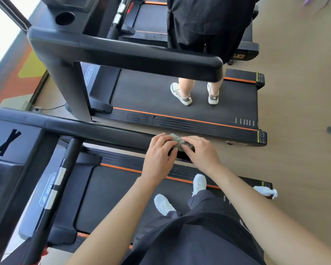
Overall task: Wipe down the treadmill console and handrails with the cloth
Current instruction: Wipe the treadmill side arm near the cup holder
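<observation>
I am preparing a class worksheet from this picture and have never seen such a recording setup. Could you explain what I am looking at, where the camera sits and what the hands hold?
There is one picture, taken by a wide-angle camera worn on a person's head, looking down along their own arms. No robot is involved. The left hand and right hand both grip a crumpled grey-green cloth on the end of the black handrail bar of a black treadmill with orange stripes. The person stands on it in white shoes. Its dark console is at the left. Another person stands on the neighbouring treadmill. A small white object lies by the near treadmill's rear corner. I cannot tell what it is.
</observation>
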Demonstrator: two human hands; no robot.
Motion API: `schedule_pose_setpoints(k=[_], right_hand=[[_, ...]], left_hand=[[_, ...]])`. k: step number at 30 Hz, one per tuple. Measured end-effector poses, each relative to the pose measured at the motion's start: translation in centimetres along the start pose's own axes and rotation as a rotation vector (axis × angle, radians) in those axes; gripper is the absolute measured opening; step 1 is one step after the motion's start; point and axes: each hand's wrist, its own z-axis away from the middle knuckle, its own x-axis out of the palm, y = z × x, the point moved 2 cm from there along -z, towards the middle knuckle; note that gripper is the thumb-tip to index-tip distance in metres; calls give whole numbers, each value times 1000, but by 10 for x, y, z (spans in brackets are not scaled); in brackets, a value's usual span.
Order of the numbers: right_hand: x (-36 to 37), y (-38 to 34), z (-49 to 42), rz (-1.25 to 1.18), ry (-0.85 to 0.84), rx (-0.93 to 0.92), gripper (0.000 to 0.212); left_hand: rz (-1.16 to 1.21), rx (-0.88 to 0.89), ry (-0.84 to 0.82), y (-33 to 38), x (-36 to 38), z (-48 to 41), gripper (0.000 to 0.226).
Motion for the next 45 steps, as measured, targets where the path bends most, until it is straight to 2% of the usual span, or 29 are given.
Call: schedule_pose_setpoints(k=[7,11,14,17,21,26,35,41,45], right_hand=[[-27,56,35,-372,65,206,30],[-32,76,58,-566,14,355,32],[-31,92,70,-589,-62,413,34],[-38,95,68,-608,-140,437,35],[-44,84,56,-502,-153,425,38],[-43,59,30,-309,-199,289,46],[-21,19,-27,-63,-433,164,42],[3,-20,-55,21,-507,75,37],[21,-56,-67,94,-492,3,34]], left_hand=[[44,87,-59,47,39,-14,9],[74,178,-110,63,58,-15,10],[104,282,-145,73,65,-13,13],[72,273,-111,72,65,-16,13],[-51,141,-48,60,54,-18,11],[-200,-62,-6,40,35,-18,13],[-277,-217,61,5,8,-12,15],[-300,-293,91,-29,-17,-14,16],[-247,-333,121,-57,-38,-11,11]])
